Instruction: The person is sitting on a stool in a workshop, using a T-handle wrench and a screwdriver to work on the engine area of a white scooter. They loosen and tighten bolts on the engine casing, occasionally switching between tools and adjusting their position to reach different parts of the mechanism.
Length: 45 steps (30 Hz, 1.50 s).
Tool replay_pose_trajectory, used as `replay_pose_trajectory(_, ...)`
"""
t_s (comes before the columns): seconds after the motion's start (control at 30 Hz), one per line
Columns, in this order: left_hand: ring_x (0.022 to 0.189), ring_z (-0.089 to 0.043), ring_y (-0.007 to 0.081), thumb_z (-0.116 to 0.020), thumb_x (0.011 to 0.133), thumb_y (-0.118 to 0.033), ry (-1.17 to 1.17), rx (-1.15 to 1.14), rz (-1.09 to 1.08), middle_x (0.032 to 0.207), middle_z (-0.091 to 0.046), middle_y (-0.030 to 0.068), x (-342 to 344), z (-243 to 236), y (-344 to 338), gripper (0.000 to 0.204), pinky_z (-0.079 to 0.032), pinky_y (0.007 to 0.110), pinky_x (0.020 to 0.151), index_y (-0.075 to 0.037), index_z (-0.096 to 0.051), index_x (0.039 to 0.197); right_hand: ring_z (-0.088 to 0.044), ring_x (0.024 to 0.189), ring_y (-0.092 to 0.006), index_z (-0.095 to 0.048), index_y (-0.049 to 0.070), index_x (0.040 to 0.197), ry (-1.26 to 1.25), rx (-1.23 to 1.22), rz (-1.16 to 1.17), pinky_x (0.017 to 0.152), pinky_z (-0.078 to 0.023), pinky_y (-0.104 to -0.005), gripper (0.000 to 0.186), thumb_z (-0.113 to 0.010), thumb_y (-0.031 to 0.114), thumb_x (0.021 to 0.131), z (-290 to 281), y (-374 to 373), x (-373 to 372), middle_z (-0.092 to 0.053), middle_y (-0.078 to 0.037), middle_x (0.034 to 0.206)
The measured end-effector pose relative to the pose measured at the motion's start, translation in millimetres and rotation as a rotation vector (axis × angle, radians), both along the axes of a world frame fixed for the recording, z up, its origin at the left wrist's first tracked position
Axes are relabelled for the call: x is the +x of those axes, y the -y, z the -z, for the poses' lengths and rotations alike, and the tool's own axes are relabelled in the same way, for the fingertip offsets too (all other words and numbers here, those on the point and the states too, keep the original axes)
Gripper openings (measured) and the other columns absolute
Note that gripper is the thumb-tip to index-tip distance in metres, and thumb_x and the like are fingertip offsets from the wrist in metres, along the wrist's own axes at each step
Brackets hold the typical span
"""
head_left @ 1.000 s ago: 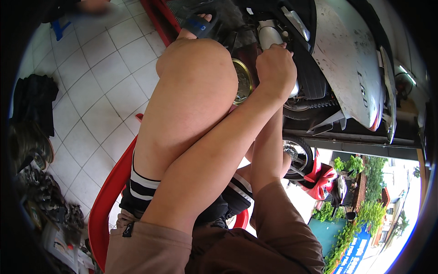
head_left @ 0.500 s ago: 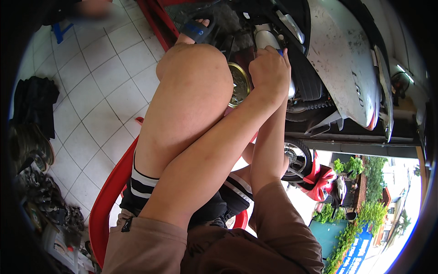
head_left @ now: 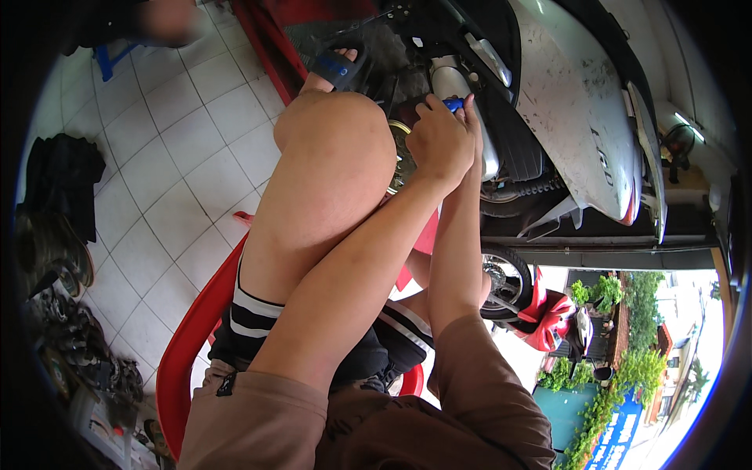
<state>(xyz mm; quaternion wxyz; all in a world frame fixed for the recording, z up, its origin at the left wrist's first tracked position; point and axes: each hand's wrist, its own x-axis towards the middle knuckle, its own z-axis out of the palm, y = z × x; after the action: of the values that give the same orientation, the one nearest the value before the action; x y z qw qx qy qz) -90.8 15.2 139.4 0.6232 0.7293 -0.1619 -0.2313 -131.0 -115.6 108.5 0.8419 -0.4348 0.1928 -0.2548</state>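
Observation:
Beside a silver cylinder (head_left: 448,78) on the scooter, both hands are close together. My left hand (head_left: 435,145) is closed, its curled fingers partly hiding what it holds. My right hand (head_left: 470,117), mostly behind the left, is closed on a small blue object (head_left: 453,105), whose shape is largely covered. Just left of them, a gold-rimmed round tin (head_left: 398,128) with metal bits shows past my bare knee (head_left: 337,149).
The grey scooter body (head_left: 576,117) fills the upper right. I sit on a red chair (head_left: 188,329). A red platform (head_left: 274,55) is above my sandalled foot. Dark clutter (head_left: 66,313) lines the left, a blue stool (head_left: 106,61) stands top left, and a red motorbike (head_left: 548,313) is outside.
Both hands have shifted left and slightly down in the view, uncovering more of the silver cylinder. The blue object has come into sight between my fingers.

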Motion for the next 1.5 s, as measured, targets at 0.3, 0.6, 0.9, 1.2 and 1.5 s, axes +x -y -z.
replay_pose_trajectory(0.3, 0.08, -0.067, 0.0395, -0.049, 0.092, -0.039, -0.031, 0.016, -0.071, 0.083, -0.066, 0.0239, -4, -2, 3, 0.045, -0.054, 0.046, 0.072, 0.005, -0.056, 0.092, -0.059, 0.087, -0.0181, -0.058, 0.003, 0.107, 0.083, 0.08, 0.003, 0.082, -0.048, -0.0308, 0.032, -0.053, 0.033, 0.096, 12, 8, -2, -0.063, -0.007, 0.098)
replay_pose_trajectory(0.6, 0.087, -0.064, 0.0448, -0.048, 0.09, -0.05, -0.099, -0.05, 0.126, 0.086, -0.065, 0.0293, -3, -25, -10, 0.059, -0.05, 0.05, 0.079, 0.006, -0.066, 0.084, -0.059, 0.093, -0.0189, -0.057, 0.001, 0.108, 0.132, 0.009, 0.087, 0.086, -0.047, -0.0306, 0.031, -0.054, 0.029, 0.095, 7, 16, -23, -0.063, -0.008, 0.101)
replay_pose_trajectory(0.9, 0.09, -0.064, 0.0426, -0.044, 0.093, -0.045, 0.122, 0.111, 0.135, 0.093, -0.065, 0.0266, -9, -25, -2, 0.053, -0.051, 0.049, 0.076, 0.006, -0.056, 0.102, -0.045, 0.056, -0.0086, -0.059, 0.005, 0.088, -0.029, 0.036, 0.199, 0.055, -0.041, -0.0217, 0.026, -0.06, 0.031, 0.093, 10, 22, -24, -0.059, -0.003, 0.073)
replay_pose_trajectory(1.2, 0.087, -0.064, 0.0436, -0.038, 0.094, -0.05, 0.275, 0.044, -0.016, 0.091, -0.065, 0.0268, -14, -21, 0, 0.061, -0.051, 0.051, 0.077, 0.007, -0.061, 0.093, -0.039, 0.055, -0.0073, -0.053, 0.01, 0.077, -0.025, 0.08, 0.198, 0.053, -0.036, -0.0212, 0.024, -0.059, 0.026, 0.094, -1, 12, -28, -0.047, 0.004, 0.065)
replay_pose_trajectory(1.5, 0.089, -0.064, 0.0428, -0.046, 0.092, -0.039, 0.203, 0.138, 0.103, 0.095, -0.063, 0.0277, 6, -17, -4, 0.047, -0.05, 0.051, 0.077, 0.006, -0.052, 0.105, -0.049, 0.068, -0.0093, -0.059, 0.0, 0.102, -0.116, 0.095, 0.244, 0.064, -0.044, -0.0242, 0.023, -0.054, 0.022, 0.096, -12, -17, -1, -0.059, -0.004, 0.084)
